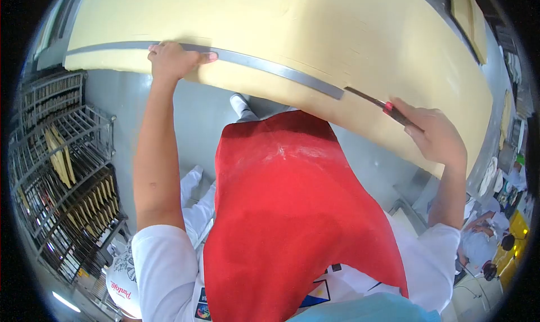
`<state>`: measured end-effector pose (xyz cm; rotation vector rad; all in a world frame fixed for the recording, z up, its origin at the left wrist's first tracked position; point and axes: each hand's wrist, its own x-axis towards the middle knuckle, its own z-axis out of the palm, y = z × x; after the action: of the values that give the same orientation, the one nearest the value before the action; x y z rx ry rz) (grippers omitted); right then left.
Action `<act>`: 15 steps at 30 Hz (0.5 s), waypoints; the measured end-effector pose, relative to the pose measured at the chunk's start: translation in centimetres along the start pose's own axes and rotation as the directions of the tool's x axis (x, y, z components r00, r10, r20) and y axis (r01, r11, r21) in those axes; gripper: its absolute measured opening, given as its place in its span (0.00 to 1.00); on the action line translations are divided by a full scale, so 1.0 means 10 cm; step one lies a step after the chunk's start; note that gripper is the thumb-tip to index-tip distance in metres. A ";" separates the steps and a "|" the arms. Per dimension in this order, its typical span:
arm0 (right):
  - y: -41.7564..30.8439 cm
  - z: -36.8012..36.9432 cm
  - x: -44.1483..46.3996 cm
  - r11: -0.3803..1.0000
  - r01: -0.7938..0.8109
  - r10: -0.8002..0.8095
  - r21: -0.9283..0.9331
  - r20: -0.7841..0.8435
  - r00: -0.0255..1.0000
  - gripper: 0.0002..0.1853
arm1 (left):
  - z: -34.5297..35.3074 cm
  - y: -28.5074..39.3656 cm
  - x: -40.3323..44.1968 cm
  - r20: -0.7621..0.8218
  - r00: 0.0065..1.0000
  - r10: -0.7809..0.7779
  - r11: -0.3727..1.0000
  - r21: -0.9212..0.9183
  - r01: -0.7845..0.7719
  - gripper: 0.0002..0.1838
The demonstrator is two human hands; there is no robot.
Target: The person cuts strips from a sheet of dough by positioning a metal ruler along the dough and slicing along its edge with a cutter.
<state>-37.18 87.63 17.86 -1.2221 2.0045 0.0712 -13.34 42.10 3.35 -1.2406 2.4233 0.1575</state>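
A wide, pale yellow sheet that looks like dough (242,18) stretches across the work surface in front of me. Along its near side lies a long, flat metal ruler (270,67). My left hand (174,60) presses the ruler down, thumb to the right and fingers to the left. In my right hand (436,133) is a knife (388,106) with a red and dark handle, my fingers closed round the grip. The knife's narrow blade points left, its tip on the sheet just beyond the ruler's right end. Fine lines mark the sheet above the ruler.
A metal rack (62,153) holding several trays or boards stands at the left. Someone in a white cap (124,277) is close by at lower left. Another person (478,240) is at the far right. My red apron (292,198) hangs below the near edge.
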 end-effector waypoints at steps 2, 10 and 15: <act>-0.10 -0.05 0.01 0.972 0.050 -0.019 0.230 -0.137 0.990 0.31 | 0.00 0.01 -0.05 -0.093 0.995 0.047 0.999 0.014 -0.046 0.67; -1.28 0.84 1.74 0.967 0.235 -0.152 0.097 -0.521 0.840 0.19 | 0.28 -0.53 -0.22 -0.492 0.829 0.264 0.910 -0.159 -0.384 0.48; -2.11 0.75 2.55 0.993 0.120 -0.094 0.002 -0.603 0.792 0.19 | 0.31 -1.23 0.14 -0.666 0.624 0.408 0.747 -0.150 -0.648 0.25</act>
<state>-22.55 60.68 3.32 -1.4549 2.4479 -0.4755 -3.32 34.60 1.05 -0.6787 3.4287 0.4992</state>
